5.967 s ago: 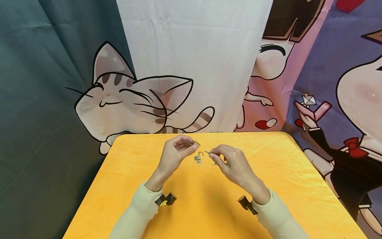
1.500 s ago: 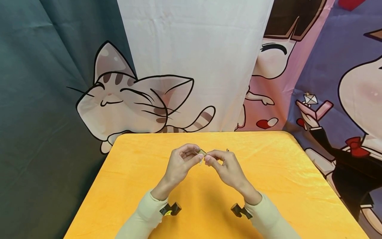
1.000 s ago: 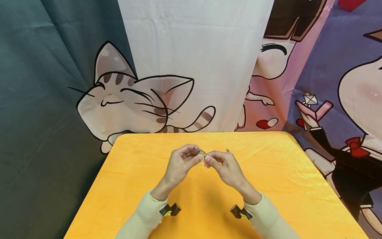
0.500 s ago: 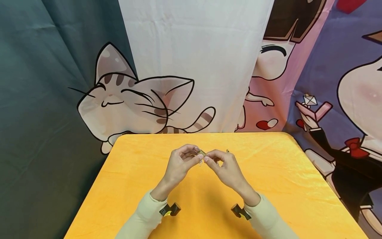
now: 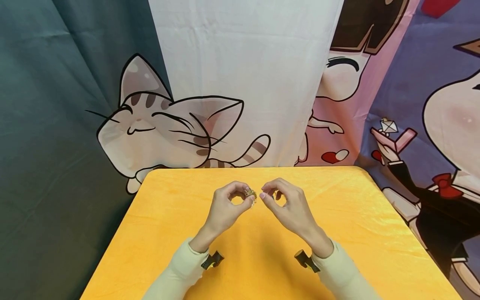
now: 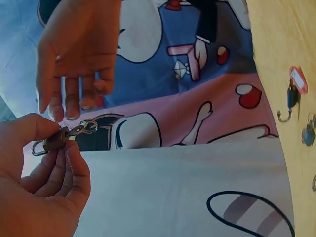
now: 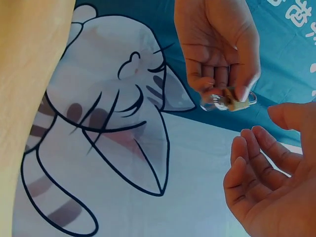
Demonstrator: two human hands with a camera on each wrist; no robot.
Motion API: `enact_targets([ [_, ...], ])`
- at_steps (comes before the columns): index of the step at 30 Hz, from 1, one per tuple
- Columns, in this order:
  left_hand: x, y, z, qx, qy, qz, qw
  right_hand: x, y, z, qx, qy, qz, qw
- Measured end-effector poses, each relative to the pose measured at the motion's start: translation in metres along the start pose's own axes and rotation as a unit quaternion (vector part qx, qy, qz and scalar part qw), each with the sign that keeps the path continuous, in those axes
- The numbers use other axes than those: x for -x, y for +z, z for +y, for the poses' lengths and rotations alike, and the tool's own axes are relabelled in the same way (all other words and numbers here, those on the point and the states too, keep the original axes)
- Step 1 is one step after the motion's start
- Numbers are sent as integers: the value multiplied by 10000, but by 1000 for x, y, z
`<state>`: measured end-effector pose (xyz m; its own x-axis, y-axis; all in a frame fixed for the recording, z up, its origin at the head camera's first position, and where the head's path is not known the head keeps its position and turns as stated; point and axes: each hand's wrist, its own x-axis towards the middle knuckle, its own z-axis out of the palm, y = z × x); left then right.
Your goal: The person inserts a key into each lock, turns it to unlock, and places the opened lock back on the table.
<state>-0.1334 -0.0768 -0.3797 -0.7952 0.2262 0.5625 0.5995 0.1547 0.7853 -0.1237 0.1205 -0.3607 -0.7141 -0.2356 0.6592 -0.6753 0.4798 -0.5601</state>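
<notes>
My left hand (image 5: 221,208) pinches a small brass padlock (image 6: 56,139) between thumb and fingers, above the table. A key (image 6: 74,131) stands in the padlock's lower end, with linked metal rings (image 6: 89,126) hanging from it. The shackle (image 6: 37,147) points back toward the left palm; whether it is locked is unclear. My right hand (image 5: 290,206) hovers just to the right, fingers loosely bent and apart from the padlock. In the right wrist view its fingertips (image 7: 256,136) hold nothing.
A yellow cloth covers the table (image 5: 240,266). In the left wrist view, a dark padlock with an open shackle (image 6: 292,96) lies beside a red-rimmed tag (image 6: 298,80), with another small metal item (image 6: 308,132) nearby. A cartoon-printed curtain (image 5: 243,62) hangs behind.
Six seconds ago my right hand held a key apart from the padlock; afterwards both hands met at it. Now my right hand has let go and moved right, and the padlock has turned.
</notes>
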Motion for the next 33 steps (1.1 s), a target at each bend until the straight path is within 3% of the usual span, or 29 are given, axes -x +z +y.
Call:
enact_targets([
  [2,0,0,-3,-531,435,106,9976,-1,-1,-2,90,-96,-5,9999],
  [5,0,1,-6,-1269,1067,251,9858,-2,0,-5,196,-358,-29,9992],
  [9,-1,3,-8,-1836,1496,241,9713,-3,5,-7,293,-756,-76,9967],
  [17,2,5,-8,-2295,1829,173,9558,-2,12,-7,506,-1002,-46,9937],
  [28,1,8,-10,-2230,2071,518,9512,-1,14,-1,526,-1004,393,9928],
  [30,1,8,-10,-2285,2162,524,9478,-1,14,-1,505,-957,446,9931],
  [33,0,7,-11,-2513,2367,551,9369,0,15,1,539,-921,547,9928],
])
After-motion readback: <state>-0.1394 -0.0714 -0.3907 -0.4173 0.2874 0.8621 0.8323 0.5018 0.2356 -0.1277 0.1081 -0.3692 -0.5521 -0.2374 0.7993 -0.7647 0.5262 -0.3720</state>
